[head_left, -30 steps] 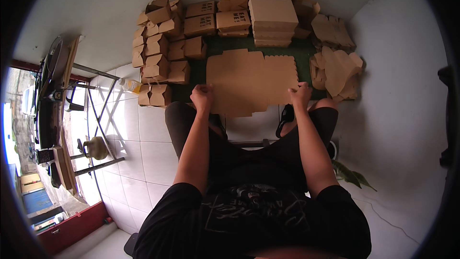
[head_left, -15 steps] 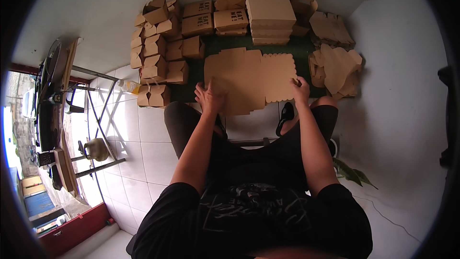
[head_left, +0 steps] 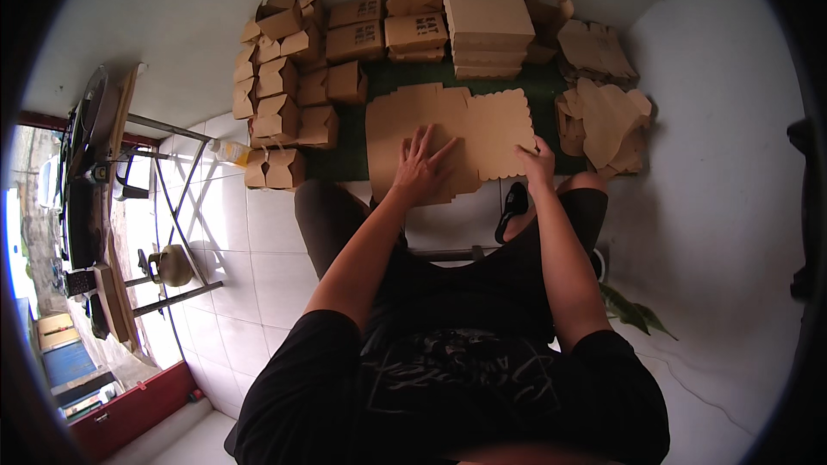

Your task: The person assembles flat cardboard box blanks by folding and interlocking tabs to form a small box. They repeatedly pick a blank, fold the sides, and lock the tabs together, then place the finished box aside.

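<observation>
A flat, unfolded brown cardboard box blank (head_left: 487,133) lies in front of me at the near edge of a green surface (head_left: 405,77). Its right side has a scalloped edge. My left hand (head_left: 420,168) rests on the middle of the blank with its fingers spread. At the right scalloped edge, my right hand (head_left: 538,162) grips the cardboard between thumb and curled fingers.
Small folded boxes (head_left: 276,116) are stacked at the left. Printed boxes (head_left: 355,39) and a tall stack of larger boxes (head_left: 489,17) stand behind. Flat cardboard pieces (head_left: 607,125) lie at the right. A bottle (head_left: 231,152) stands beside the left boxes.
My left hand has moved rightward from the blank's left edge onto its middle, fingers spreading. The right hand stays at the scalloped edge, and the blank has barely shifted.
</observation>
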Motion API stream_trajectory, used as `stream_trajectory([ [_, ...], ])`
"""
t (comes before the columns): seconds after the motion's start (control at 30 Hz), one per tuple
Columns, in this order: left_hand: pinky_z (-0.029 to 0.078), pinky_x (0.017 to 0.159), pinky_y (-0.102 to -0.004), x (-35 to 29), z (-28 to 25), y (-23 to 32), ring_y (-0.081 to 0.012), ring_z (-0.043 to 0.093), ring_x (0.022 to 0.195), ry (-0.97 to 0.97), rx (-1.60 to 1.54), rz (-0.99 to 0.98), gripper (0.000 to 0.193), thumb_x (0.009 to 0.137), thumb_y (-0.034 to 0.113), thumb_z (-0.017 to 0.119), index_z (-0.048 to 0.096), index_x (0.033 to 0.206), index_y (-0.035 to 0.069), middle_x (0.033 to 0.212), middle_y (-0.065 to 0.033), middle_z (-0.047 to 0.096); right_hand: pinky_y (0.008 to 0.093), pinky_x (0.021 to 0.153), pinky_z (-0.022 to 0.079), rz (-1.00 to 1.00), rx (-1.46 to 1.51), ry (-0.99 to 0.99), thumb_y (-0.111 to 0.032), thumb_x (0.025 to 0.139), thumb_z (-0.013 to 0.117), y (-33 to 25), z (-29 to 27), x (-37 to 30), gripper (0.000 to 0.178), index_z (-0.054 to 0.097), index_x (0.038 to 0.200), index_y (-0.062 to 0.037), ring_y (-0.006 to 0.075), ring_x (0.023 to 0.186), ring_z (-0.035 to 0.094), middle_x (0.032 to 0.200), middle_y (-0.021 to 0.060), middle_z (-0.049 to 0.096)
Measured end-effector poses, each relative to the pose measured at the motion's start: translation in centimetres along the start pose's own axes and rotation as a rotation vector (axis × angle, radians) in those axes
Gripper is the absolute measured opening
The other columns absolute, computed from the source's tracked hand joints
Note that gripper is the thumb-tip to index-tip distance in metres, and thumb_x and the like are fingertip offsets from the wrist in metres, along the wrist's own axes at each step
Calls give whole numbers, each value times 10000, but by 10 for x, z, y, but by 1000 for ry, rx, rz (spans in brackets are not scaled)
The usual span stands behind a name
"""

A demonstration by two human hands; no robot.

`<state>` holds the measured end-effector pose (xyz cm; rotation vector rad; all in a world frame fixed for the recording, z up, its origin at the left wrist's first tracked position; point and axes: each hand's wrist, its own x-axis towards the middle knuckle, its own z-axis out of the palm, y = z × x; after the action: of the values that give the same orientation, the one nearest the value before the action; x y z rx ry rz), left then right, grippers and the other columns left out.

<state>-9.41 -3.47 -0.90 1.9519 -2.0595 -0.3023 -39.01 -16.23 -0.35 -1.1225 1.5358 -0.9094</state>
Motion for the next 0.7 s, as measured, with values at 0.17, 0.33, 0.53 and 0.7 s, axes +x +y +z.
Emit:
stream_trajectory([
  [0.17, 125, 1372, -796, 17, 12, 10, -469, 99, 1790, -88, 84, -80, 722, 1131, 706, 548, 328, 1803, 562, 1952, -167, 97, 299, 1011, 566, -2, -136, 123, -292, 1114, 804, 11, 1, 3, 461, 754, 1428, 42, 120, 1163, 740, 1266, 71, 826],
  [0.33, 107, 1378, -795, 18, 7, 6, -462, 11, 1801, -154, 135, -52, 694, 1145, 751, 469, 305, 1800, 590, 1960, -173, 32, 337, 1104, 538, 100, 214, -76, -407, 1159, 718, -15, -7, 6, 506, 751, 1459, -1, 148, 1271, 712, 1367, 70, 792],
  [0.53, 125, 1375, -794, 15, 1, 9, -455, 48, 1800, -140, 138, -43, 683, 1146, 743, 486, 326, 1792, 590, 1953, -178, 78, 371, 1146, 526, 188, 456, -232, -382, 1178, 674, -31, -8, 3, 476, 737, 1488, -27, 200, 1328, 710, 1430, 59, 770],
  [0.7, 181, 1365, -780, 16, -5, 10, -462, 141, 1783, -134, 148, -45, 681, 1140, 732, 510, 353, 1786, 583, 1936, -180, 152, 401, 1076, 579, -30, -52, -172, -305, 1131, 751, -16, -10, 4, 463, 719, 1491, -16, 240, 1287, 756, 1410, 114, 792],
])
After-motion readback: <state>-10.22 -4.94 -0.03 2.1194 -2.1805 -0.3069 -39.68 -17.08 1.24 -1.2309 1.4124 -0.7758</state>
